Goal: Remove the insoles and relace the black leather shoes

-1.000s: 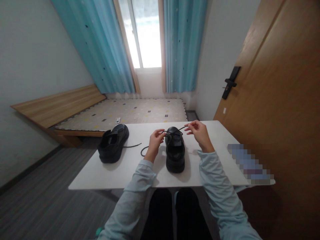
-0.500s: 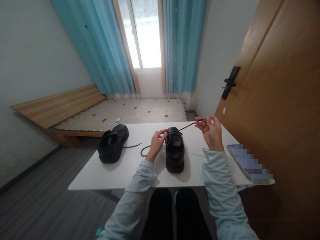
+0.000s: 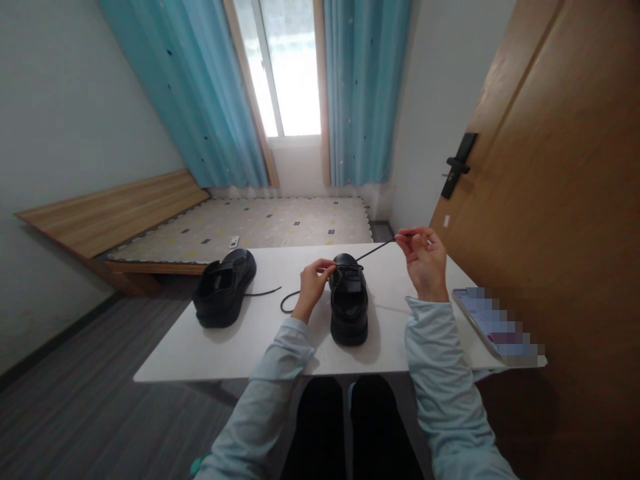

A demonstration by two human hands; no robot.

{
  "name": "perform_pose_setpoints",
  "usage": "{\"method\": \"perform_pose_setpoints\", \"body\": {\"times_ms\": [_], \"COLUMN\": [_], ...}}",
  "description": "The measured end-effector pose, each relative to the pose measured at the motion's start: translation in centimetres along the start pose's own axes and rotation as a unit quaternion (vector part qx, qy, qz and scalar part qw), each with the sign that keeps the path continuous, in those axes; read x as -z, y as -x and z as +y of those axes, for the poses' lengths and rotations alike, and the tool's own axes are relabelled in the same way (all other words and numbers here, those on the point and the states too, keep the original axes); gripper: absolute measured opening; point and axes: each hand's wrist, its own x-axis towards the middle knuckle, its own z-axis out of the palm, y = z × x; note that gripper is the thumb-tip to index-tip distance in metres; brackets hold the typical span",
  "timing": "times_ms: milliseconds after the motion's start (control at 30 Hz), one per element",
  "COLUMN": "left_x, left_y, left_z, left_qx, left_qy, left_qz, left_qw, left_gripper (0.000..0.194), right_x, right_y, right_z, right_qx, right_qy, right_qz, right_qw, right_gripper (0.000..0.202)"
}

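A black lace-up shoe (image 3: 349, 327) stands on the white table with its heel toward me. My left hand (image 3: 314, 285) is closed in a pinch at the left edge of its lacing; the exact spot between the fingertips is partly hidden. From the shoe's front a black shoelace (image 3: 375, 250) runs taut up to the right, where my right hand (image 3: 424, 260) grips its end between closed fingers, raised above the table. Another stretch of lace (image 3: 284, 301) curves in a loop on the table beside my left wrist. The second black shoe (image 3: 223, 293) lies to the left, its lace end trailing rightward.
The white table (image 3: 200, 360) carries a tablet-like flat device (image 3: 490, 323), its screen blurred out, at the right edge. Behind stands a bed (image 3: 280, 223) with a small white remote (image 3: 235, 241). A wooden door (image 3: 550, 200) rises close on the right.
My right hand's fingers have drawn closer together around the lace, and the hand has shifted slightly right. The left hand stays at the shoe, and both shoes remain in place.
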Motion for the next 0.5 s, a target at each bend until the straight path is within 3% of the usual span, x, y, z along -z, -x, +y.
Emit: {"method": "perform_pose_setpoints", "body": {"times_ms": [100,233,333,500], "left_x": [0.0,-0.1,-0.2,-0.2], "left_y": [0.0,0.1,0.1,0.7], "left_z": [-0.1,-0.5,-0.5,0.6], "left_qx": [-0.015,-0.008,-0.013,-0.070], "left_qy": [-0.053,-0.075,-0.075,-0.070], "left_qz": [0.018,0.000,-0.012,0.019], "left_qw": [0.998,0.997,0.997,0.995], "left_gripper": [0.016,0.013,0.009,0.011], "right_x": [0.0,0.7,1.7,3.2], "right_y": [0.0,-0.3,-0.5,-0.6], "right_z": [0.0,0.0,-0.1,-0.1], "right_qx": [0.002,-0.006,-0.028,-0.078], "right_qy": [-0.031,-0.057,-0.021,0.085], "right_qz": [-0.016,-0.007,0.006,-0.013], "right_qw": [0.999,0.998,0.999,0.993], "right_gripper": [0.033,0.036,0.025,0.040]}}
